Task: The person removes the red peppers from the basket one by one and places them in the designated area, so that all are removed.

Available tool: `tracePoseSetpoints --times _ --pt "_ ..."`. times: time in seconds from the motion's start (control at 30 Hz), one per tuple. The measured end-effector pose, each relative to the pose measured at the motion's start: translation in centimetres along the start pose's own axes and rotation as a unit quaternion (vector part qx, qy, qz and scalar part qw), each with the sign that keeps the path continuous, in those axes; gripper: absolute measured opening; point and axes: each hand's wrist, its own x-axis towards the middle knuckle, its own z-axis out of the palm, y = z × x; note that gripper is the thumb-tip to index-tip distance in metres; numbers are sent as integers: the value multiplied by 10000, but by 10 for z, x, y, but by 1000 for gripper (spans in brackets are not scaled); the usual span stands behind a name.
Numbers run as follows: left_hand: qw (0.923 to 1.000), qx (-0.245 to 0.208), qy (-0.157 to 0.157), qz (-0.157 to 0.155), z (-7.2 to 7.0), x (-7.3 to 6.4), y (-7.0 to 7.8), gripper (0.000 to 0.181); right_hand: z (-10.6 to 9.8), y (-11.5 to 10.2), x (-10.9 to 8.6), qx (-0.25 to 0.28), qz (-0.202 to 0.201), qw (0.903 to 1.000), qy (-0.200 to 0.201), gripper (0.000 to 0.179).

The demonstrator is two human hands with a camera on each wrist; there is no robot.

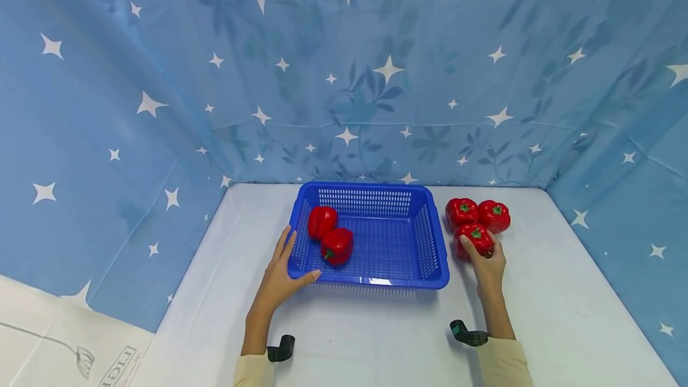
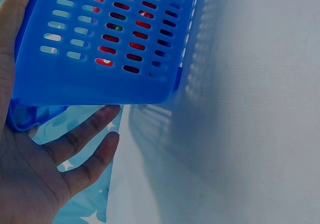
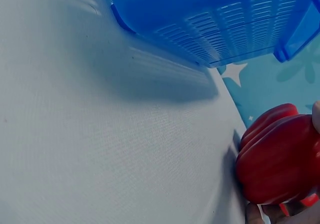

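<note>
My left hand (image 1: 276,279) rests at the near left corner of a blue plastic basket (image 1: 371,283), fingers stretched along its left side and thumb at the front rim. In the left wrist view the fingers are straight beside the basket wall (image 2: 95,79). Two red bell peppers lie in the left part of the basket, one behind (image 1: 322,221) and one in front (image 1: 337,246). To the right of the basket, my right hand (image 1: 489,264) grips a red bell pepper (image 1: 470,237) between thumb and fingers. The right wrist view shows that pepper (image 3: 275,159) low at the right edge.
Two more red bell peppers, one at left (image 1: 461,212) and one at right (image 1: 494,216), sit just behind the gripped one. The white table (image 1: 371,339) ends at a blue star-patterned curtain (image 1: 376,106) behind and at both sides.
</note>
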Motion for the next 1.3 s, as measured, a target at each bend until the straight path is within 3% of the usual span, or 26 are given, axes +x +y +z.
tracePoseSetpoints --times 0.27,1.3 --pt "9999 12 -38 -121 1 -2 0 112 0 2 2 -66 -76 9999 -22 91" --pt "10000 50 23 -48 2 0 0 109 1 -1 -1 -57 -92 9999 -61 98"
